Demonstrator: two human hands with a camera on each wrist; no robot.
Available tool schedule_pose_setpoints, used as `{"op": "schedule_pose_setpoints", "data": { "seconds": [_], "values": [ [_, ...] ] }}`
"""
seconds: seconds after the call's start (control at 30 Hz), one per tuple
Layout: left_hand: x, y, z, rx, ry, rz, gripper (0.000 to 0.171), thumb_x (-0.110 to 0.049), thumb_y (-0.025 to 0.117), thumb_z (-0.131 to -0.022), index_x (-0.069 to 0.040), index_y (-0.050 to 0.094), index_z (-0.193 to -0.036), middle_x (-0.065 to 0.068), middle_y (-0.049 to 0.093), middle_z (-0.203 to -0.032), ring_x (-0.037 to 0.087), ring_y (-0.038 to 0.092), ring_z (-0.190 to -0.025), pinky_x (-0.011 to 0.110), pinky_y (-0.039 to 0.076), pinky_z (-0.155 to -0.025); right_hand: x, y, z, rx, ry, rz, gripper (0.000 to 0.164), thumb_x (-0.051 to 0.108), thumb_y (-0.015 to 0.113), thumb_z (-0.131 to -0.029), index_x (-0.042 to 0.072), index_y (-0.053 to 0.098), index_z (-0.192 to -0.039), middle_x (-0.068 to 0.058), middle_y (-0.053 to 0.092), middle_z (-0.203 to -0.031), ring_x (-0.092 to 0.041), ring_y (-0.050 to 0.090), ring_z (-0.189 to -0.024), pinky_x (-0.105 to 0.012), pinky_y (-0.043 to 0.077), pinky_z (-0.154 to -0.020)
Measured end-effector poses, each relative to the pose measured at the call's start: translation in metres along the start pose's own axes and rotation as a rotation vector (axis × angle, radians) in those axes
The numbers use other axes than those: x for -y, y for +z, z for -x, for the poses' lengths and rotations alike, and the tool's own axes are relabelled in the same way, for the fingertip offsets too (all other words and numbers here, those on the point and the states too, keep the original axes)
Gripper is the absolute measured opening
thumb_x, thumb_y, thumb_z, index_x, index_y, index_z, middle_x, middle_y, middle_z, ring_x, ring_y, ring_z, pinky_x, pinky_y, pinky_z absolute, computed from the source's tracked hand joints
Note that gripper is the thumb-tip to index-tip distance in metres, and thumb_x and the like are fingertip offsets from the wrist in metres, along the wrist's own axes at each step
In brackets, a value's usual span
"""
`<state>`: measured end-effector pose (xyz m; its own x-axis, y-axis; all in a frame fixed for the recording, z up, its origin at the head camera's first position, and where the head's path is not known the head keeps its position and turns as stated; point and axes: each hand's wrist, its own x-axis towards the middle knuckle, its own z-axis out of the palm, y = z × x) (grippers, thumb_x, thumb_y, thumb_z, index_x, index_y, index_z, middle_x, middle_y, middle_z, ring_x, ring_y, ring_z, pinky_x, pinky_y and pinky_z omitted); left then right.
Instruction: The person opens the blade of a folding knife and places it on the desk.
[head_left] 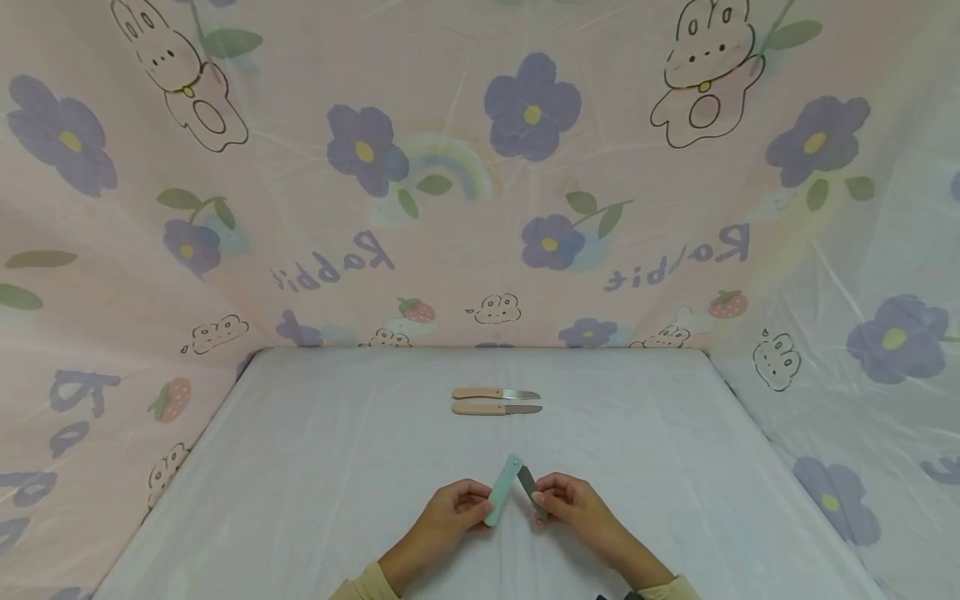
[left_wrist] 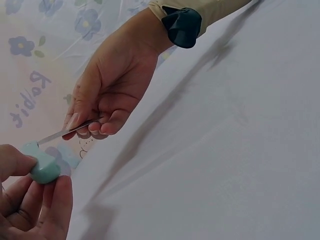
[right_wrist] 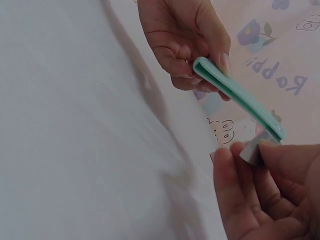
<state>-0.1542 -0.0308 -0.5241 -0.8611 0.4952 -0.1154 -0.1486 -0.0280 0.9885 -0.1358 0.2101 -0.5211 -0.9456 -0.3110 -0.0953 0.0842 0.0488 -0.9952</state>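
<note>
A folding knife with a mint-green handle [head_left: 502,492] and a grey blade [head_left: 529,483] is partly unfolded above the white surface, forming an upside-down V in the head view. My left hand [head_left: 455,507] grips the handle near its lower end, thumb on top. The blade is pinched between thumb and fingers of my right hand [head_left: 576,502]. In the right wrist view, the slotted side of the green handle [right_wrist: 235,92] shows, with the blade [right_wrist: 253,149] angled out at the pivot. The right fingers cover much of the blade, so its tip is hidden.
Two knives with light wooden handles lie side by side beyond my hands, a farther one [head_left: 477,393] and a nearer one [head_left: 478,409], blades pointing right. A white cloth [head_left: 337,433] covers the table. Patterned curtains [head_left: 450,250] enclose the back and sides.
</note>
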Motion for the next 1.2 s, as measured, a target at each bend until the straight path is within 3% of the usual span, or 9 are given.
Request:
{"op": "schedule_pose_setpoints", "data": {
  "seconds": [0.37, 0.83, 1.2],
  "values": [
    [0.001, -0.005, 0.002, 0.013, 0.000, 0.029, 0.026, -0.011, 0.062, -0.090, 0.006, 0.058, -0.109, 0.010, 0.058, -0.095, 0.016, 0.061, -0.085, 0.032, 0.054, -0.076, -0.001, -0.005, 0.001, 0.016, -0.022, 0.053, 0.028, 0.012, 0.057, -0.093, -0.010, 0.054, -0.110, -0.022, 0.059, -0.095, -0.019, 0.062, -0.079, -0.034, 0.054, -0.074],
    [0.001, -0.009, 0.004, 0.015, 0.017, 0.062, 0.027, -0.010, 0.061, -0.090, 0.007, 0.059, -0.111, 0.010, 0.057, -0.096, 0.016, 0.060, -0.086, 0.033, 0.053, -0.078, -0.003, -0.012, 0.002, 0.026, -0.111, 0.203, 0.022, 0.015, 0.056, -0.094, -0.004, 0.058, -0.105, -0.021, 0.061, -0.090, -0.018, 0.062, -0.075, -0.029, 0.053, -0.066],
    [-0.001, -0.019, 0.005, 0.026, 0.020, 0.000, 0.026, -0.008, 0.060, -0.091, 0.006, 0.060, -0.112, 0.012, 0.058, -0.099, 0.018, 0.060, -0.087, 0.035, 0.053, -0.077, 0.001, -0.014, 0.005, 0.051, -0.095, 0.276, 0.023, 0.020, 0.056, -0.094, 0.000, 0.059, -0.104, -0.018, 0.062, -0.092, -0.018, 0.062, -0.076, -0.031, 0.053, -0.067]
  ]
}}
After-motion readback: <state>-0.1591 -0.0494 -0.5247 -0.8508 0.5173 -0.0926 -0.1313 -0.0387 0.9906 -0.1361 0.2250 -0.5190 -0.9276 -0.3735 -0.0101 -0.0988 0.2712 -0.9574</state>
